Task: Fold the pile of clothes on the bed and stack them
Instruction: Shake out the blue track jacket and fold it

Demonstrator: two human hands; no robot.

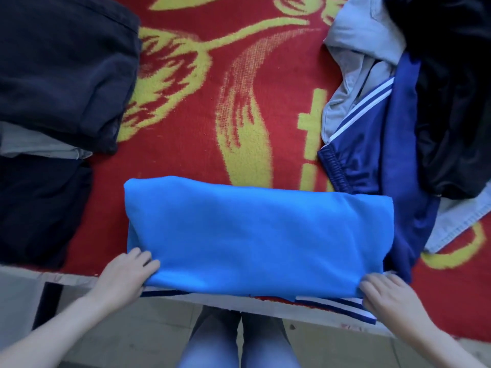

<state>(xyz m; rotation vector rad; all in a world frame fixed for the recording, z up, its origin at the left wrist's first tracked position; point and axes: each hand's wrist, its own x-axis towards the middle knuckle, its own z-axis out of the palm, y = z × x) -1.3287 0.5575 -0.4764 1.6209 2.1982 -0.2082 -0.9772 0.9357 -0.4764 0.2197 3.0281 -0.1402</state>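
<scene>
Both hands, left hand (127, 272) and right hand (385, 293), pinch the near corners of a folded bright blue garment (255, 235) on a red-and-yellow blanket (279, 102). Dark folded clothes (61, 70) sit at left, an unfolded pile (403, 102) at right.

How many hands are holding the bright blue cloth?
2. The left hand grips the cloth at its near left corner; the right hand, its near right corner. None hidden.
</scene>
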